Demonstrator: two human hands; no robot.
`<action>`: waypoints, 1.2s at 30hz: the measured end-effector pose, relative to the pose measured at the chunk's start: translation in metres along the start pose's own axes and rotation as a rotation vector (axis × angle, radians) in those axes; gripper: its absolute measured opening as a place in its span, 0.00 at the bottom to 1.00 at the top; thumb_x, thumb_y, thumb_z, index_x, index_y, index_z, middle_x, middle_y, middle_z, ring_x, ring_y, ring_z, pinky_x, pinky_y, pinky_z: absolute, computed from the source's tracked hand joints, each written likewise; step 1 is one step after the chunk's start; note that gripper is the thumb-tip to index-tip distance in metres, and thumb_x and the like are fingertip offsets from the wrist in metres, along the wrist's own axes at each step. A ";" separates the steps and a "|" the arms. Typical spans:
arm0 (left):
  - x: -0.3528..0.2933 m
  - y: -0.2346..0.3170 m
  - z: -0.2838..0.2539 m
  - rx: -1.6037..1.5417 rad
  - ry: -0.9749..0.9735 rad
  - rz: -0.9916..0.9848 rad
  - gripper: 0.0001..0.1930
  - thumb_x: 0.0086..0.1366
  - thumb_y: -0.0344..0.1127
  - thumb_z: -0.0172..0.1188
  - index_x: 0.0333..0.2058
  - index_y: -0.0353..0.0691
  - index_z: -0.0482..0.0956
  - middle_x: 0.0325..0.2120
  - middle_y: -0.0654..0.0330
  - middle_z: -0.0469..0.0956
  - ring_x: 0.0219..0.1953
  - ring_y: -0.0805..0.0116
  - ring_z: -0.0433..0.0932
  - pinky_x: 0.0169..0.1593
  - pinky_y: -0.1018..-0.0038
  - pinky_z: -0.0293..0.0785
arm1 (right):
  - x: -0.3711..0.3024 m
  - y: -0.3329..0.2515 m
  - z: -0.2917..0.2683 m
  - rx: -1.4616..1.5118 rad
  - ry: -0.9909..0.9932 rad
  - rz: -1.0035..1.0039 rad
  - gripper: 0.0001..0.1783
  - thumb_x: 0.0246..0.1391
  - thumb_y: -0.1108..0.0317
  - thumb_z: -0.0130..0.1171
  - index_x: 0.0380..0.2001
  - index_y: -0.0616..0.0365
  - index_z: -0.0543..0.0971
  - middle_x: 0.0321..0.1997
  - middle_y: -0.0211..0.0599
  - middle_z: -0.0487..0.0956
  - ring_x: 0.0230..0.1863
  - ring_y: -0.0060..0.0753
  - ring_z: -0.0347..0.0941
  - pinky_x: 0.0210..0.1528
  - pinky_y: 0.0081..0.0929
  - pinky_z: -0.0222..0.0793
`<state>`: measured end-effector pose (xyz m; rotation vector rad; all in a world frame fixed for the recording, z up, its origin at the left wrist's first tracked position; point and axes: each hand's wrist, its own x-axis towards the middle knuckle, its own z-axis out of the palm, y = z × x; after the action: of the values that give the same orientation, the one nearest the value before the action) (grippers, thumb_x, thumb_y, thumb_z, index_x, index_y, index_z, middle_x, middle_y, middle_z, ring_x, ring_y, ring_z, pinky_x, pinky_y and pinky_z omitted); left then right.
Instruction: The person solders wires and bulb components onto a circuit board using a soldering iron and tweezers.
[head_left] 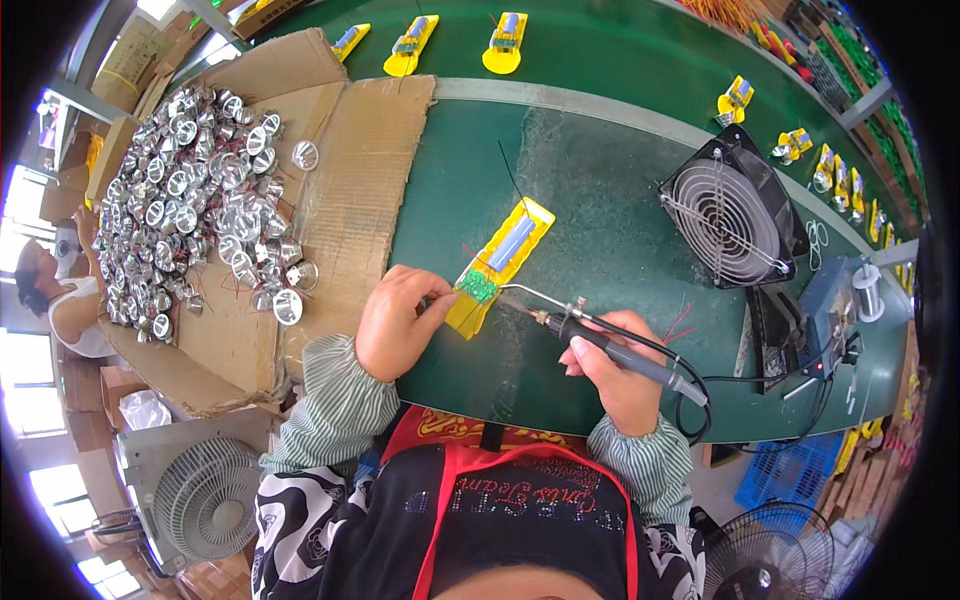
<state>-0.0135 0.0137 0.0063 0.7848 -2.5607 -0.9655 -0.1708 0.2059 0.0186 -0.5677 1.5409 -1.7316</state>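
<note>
My right hand (625,372) grips a soldering iron (640,366) with a thin metal tube alongside its tip. That tip points left at a small green circuit board (478,286) on a yellow plastic housing (535,217). Inside the housing, beyond the board, lies a blue cylindrical battery (512,243). A black wire sticks up from the far end and red wires show beside the battery. Thumb and fingers of my left hand (402,322) are pinched together at the left edge of the board; what is between them is too small to make out.
To the left, a cardboard box (395,150) holds many shiny reflector cups (185,215). A black fan (725,215) stands on the green bench at right, near a blue soldering station (832,310) and a solder spool (868,290). Yellow housings (503,45) line the far green belt.
</note>
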 end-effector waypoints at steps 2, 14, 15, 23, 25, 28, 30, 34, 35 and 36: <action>0.000 0.001 0.003 -0.005 0.005 -0.023 0.05 0.52 0.30 0.61 0.26 0.35 0.76 0.21 0.56 0.73 0.29 0.60 0.71 0.32 0.70 0.67 | 0.004 0.003 0.003 0.014 -0.017 0.026 0.09 0.47 0.79 0.58 0.32 0.68 0.72 0.26 0.41 0.78 0.25 0.22 0.75 0.27 0.19 0.73; 0.000 -0.001 0.008 0.026 0.023 0.074 0.05 0.50 0.28 0.61 0.23 0.35 0.75 0.20 0.58 0.72 0.28 0.61 0.70 0.31 0.69 0.67 | 0.010 0.010 0.008 -0.010 -0.044 0.038 0.09 0.46 0.78 0.59 0.32 0.69 0.72 0.25 0.40 0.79 0.25 0.23 0.75 0.27 0.19 0.74; 0.000 -0.001 0.008 0.036 0.023 0.076 0.05 0.50 0.28 0.61 0.23 0.35 0.75 0.20 0.58 0.72 0.27 0.61 0.70 0.31 0.69 0.67 | 0.011 0.011 0.008 -0.012 -0.045 0.040 0.09 0.46 0.78 0.59 0.32 0.69 0.72 0.25 0.40 0.79 0.25 0.23 0.75 0.27 0.19 0.74; 0.001 0.002 0.010 0.051 0.024 0.061 0.03 0.49 0.29 0.59 0.22 0.37 0.74 0.19 0.60 0.73 0.27 0.59 0.72 0.34 0.66 0.66 | 0.014 0.014 0.007 -0.027 -0.058 0.046 0.09 0.46 0.79 0.58 0.32 0.69 0.71 0.24 0.41 0.78 0.24 0.23 0.75 0.26 0.19 0.72; 0.001 0.000 0.010 0.063 0.037 0.109 0.05 0.49 0.28 0.61 0.22 0.36 0.74 0.19 0.58 0.71 0.25 0.60 0.70 0.31 0.68 0.67 | 0.014 0.014 0.006 -0.018 -0.061 0.044 0.09 0.46 0.79 0.58 0.32 0.69 0.71 0.24 0.41 0.78 0.24 0.23 0.75 0.26 0.19 0.72; 0.001 0.000 0.011 0.066 0.022 0.093 0.05 0.49 0.28 0.61 0.22 0.36 0.74 0.19 0.57 0.71 0.25 0.60 0.71 0.31 0.67 0.67 | 0.012 0.010 0.004 0.007 -0.045 0.028 0.08 0.47 0.78 0.58 0.32 0.69 0.71 0.24 0.42 0.78 0.25 0.23 0.75 0.27 0.19 0.73; 0.000 0.001 0.010 0.063 0.024 0.090 0.05 0.49 0.28 0.61 0.22 0.36 0.74 0.19 0.58 0.71 0.25 0.60 0.71 0.31 0.67 0.67 | 0.010 0.006 0.003 0.025 -0.027 0.014 0.08 0.47 0.78 0.58 0.32 0.69 0.71 0.24 0.42 0.78 0.25 0.23 0.75 0.27 0.19 0.73; 0.000 -0.001 0.011 0.060 0.021 0.079 0.05 0.49 0.28 0.61 0.22 0.36 0.74 0.19 0.57 0.72 0.25 0.60 0.71 0.30 0.67 0.67 | 0.007 0.003 -0.003 -0.048 0.013 0.006 0.08 0.47 0.79 0.57 0.32 0.69 0.71 0.25 0.42 0.78 0.25 0.24 0.75 0.27 0.19 0.73; 0.000 0.000 0.011 0.059 0.020 0.081 0.05 0.49 0.28 0.61 0.22 0.36 0.74 0.19 0.57 0.72 0.25 0.60 0.71 0.30 0.67 0.67 | 0.006 0.002 -0.005 -0.077 0.001 -0.004 0.09 0.47 0.79 0.57 0.32 0.69 0.71 0.25 0.42 0.79 0.25 0.23 0.75 0.27 0.19 0.73; 0.001 0.001 0.011 0.062 0.024 0.084 0.05 0.49 0.28 0.61 0.22 0.36 0.74 0.19 0.57 0.72 0.25 0.60 0.71 0.30 0.67 0.67 | 0.005 0.002 -0.005 -0.077 0.003 -0.005 0.09 0.47 0.79 0.57 0.32 0.69 0.71 0.25 0.42 0.79 0.25 0.23 0.75 0.27 0.19 0.73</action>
<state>-0.0193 0.0192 -0.0009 0.6949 -2.5917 -0.8503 -0.1772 0.2050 0.0152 -0.6085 1.6152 -1.6832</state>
